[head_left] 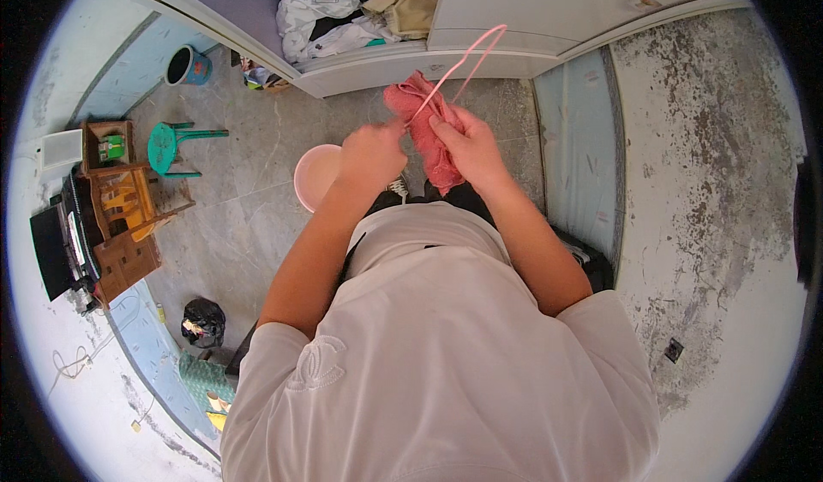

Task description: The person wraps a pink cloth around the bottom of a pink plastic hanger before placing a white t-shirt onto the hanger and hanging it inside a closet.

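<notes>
A bunched pink-red towel (422, 131) hangs in front of my body, over the floor. My right hand (473, 149) is closed on its right side, thumb lying across the cloth. From the towel a thin pink loop, which looks like a clothes hanger (464, 60), sticks up and to the right. My left hand (374, 158) is closed at the towel's left edge, where the near end of the hanger meets the fingers; the fingertips are partly hidden. Below and left of that hand, a pink basin (314, 176) is partly covered by my forearm.
Ahead is an open white cabinet (351, 82) with piled clothes (321, 11). On the left are a green stool (163, 149), a blue bucket (195, 68), a wooden stand (129, 263) and a black bag (204, 322). A stained wall (686, 182) rises on the right.
</notes>
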The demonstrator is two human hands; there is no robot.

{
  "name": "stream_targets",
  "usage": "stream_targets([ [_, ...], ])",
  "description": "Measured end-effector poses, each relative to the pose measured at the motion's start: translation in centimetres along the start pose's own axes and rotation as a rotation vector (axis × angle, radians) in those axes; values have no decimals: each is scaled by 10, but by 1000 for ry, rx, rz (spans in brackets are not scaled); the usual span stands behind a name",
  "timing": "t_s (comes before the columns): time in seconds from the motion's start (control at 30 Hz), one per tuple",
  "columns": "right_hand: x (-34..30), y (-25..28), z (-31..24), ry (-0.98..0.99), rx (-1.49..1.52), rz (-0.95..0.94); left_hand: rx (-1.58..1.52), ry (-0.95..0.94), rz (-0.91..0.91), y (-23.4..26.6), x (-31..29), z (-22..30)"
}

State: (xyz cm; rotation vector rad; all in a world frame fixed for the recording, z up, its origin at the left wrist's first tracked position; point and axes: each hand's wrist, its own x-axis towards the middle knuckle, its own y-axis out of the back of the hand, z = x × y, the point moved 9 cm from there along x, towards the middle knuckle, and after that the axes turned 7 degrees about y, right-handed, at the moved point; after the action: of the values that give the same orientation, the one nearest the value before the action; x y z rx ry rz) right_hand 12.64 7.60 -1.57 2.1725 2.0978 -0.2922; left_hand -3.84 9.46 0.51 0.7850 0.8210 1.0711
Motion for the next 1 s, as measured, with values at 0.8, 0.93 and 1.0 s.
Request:
stream_targets([
  [0.8,9,-9,-18,-84,251,9,121,89,-155,2,-4,-19],
  [0.93,15,25,-37,-23,216,180,142,63,-144,-3,-10,-38],
  [1.0,15,35,-57,4,275,198,192,101,-195,-3,-14,-49],
])
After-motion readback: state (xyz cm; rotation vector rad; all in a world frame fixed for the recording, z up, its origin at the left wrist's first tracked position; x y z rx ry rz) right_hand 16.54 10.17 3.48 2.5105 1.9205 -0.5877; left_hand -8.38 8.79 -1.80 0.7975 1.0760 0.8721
